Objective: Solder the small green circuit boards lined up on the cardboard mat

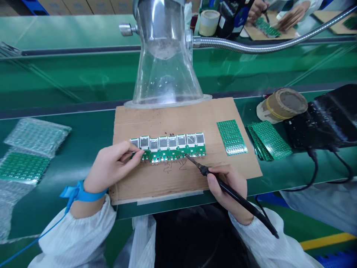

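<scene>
While the right hand [227, 188] grips a soldering iron [237, 196], the left hand [118, 163] pinches something thin.

Green circuit strip [178, 152] sits mid-frame on the cardboard [173, 182], iron tip right at it.

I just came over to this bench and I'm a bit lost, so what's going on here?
A person's right hand holds a soldering iron, its tip at a row of small green circuit boards with grey-faced parts. The left hand pinches near the row's left end. The row lies on a cardboard sheet, with a green perforated-looking board to its right.
</scene>
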Tool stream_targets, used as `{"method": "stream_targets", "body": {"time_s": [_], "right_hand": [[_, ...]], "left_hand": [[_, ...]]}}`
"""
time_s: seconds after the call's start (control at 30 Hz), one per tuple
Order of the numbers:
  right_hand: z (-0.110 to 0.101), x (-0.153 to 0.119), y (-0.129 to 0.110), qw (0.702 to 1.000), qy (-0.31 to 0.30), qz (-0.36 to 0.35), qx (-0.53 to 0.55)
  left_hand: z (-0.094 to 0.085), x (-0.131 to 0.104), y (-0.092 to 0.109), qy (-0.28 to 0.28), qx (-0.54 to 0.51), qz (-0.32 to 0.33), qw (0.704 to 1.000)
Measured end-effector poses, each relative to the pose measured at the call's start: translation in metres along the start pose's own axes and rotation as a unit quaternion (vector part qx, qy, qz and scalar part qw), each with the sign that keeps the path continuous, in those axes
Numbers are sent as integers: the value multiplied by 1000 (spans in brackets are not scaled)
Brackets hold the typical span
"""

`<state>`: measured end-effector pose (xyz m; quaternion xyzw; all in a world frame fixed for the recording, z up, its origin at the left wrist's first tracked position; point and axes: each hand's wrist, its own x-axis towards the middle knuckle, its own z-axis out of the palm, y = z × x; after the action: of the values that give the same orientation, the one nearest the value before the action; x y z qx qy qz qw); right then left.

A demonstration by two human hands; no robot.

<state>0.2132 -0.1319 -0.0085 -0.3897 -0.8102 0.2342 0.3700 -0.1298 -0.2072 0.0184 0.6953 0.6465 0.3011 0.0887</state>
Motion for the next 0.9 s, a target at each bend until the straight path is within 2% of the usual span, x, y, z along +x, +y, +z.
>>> {"method": "stream_targets", "body": {"time_s": [0.23,0.53,0.9], "right_hand": [[1,-3,3,1000,-3,-10,10],[-1,-3,0,1000,5,-6,2],[0,-1,-2,1000,-5,-19,-10]], "left_hand": [[1,0,2,-21,-4,14,1000],[-3,-3,0,6,5,-5,1000],[2,-1,4,-28,-1,2,1000]]}}
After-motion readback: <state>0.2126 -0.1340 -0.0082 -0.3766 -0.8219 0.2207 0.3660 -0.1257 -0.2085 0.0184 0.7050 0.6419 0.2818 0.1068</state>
